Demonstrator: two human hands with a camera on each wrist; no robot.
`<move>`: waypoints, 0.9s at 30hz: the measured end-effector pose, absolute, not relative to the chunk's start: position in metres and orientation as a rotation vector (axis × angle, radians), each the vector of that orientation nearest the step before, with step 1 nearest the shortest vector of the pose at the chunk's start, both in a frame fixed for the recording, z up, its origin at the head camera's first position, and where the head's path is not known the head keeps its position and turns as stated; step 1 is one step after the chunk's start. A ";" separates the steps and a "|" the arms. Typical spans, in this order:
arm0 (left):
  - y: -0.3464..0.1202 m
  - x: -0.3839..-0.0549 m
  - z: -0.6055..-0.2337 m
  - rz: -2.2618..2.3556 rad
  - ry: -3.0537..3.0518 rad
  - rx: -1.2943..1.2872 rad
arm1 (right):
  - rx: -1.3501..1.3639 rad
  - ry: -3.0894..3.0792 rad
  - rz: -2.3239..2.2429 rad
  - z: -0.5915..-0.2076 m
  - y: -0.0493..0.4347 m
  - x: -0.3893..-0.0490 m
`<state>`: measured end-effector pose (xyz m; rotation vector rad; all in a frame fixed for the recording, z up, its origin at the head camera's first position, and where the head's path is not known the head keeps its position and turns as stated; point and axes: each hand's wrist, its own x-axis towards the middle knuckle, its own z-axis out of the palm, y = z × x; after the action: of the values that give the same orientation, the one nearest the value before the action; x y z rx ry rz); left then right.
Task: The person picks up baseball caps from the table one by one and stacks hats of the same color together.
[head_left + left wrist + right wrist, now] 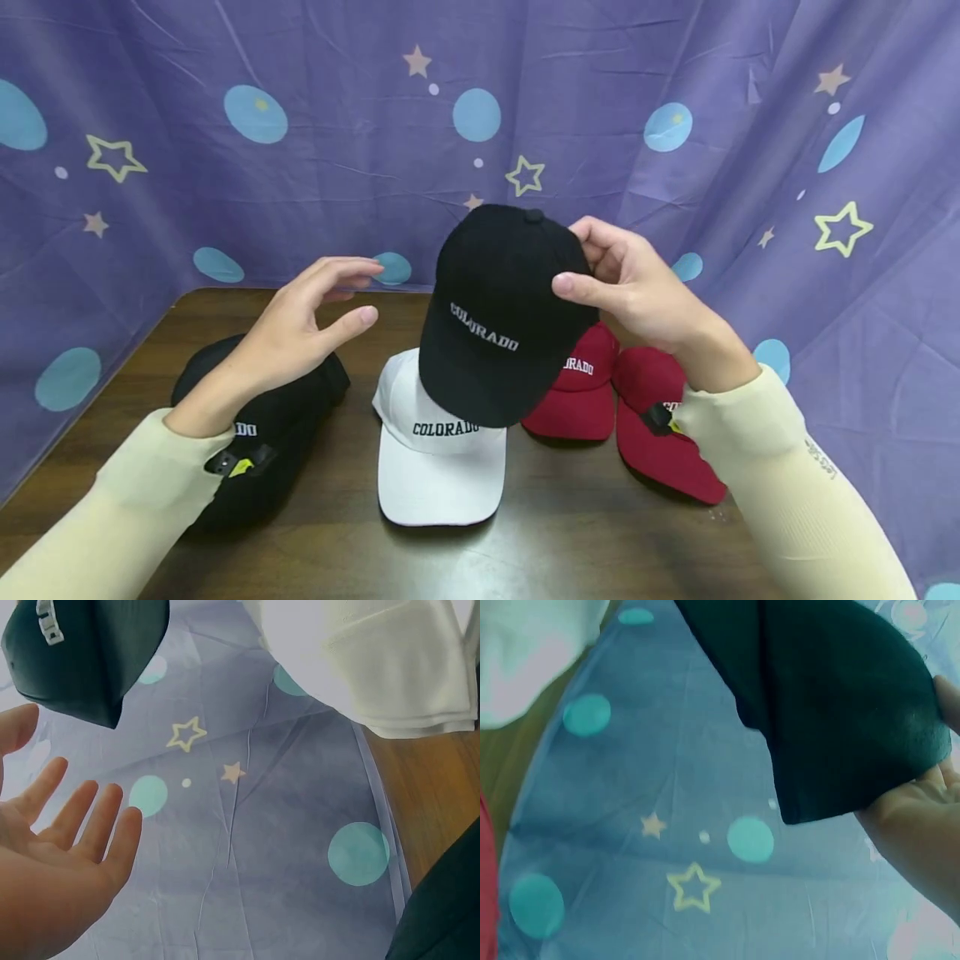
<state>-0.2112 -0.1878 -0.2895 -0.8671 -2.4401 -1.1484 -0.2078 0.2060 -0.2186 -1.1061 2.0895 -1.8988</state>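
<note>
My right hand (637, 292) pinches the side of a black baseball cap (498, 267), thumb on the front and fingers behind it. The cap is raised and tilted, white COLORADO lettering facing me, brim pointing down. It overlaps a white COLORADO cap (442, 487) below it in the head view. In the right wrist view, the hand (922, 821) holds the black cap (840, 712) at its rounded end. My left hand (296, 325) is held apart to the left, empty, fingers relaxed. The left wrist view shows its spread fingers (101, 817) below the black cap (90, 652).
Another black cap (318, 396) lies on the wooden table (570, 517) under my left forearm. Two red caps (581, 412) lie at the right, one partly behind my right cuff. A purple curtain (337, 167) with stars and dots hangs behind and beside the table.
</note>
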 end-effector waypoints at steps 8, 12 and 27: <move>-0.188 -0.208 -0.289 -1.250 -2.477 -0.953 | -1.163 1.998 -1.710 -0.241 0.184 -0.201; -0.188 -0.206 -0.289 -1.370 -2.511 -1.101 | -1.184 1.913 -1.684 -0.254 0.173 -0.199; -0.202 -0.208 -0.307 -1.759 -2.604 -1.580 | -1.133 1.706 -1.644 -0.293 0.148 -0.198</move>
<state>-0.2083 -0.2018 -0.3072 -1.5798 -2.6035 -1.7593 -0.1980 0.1475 -0.2932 -1.1331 1.7061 -1.6438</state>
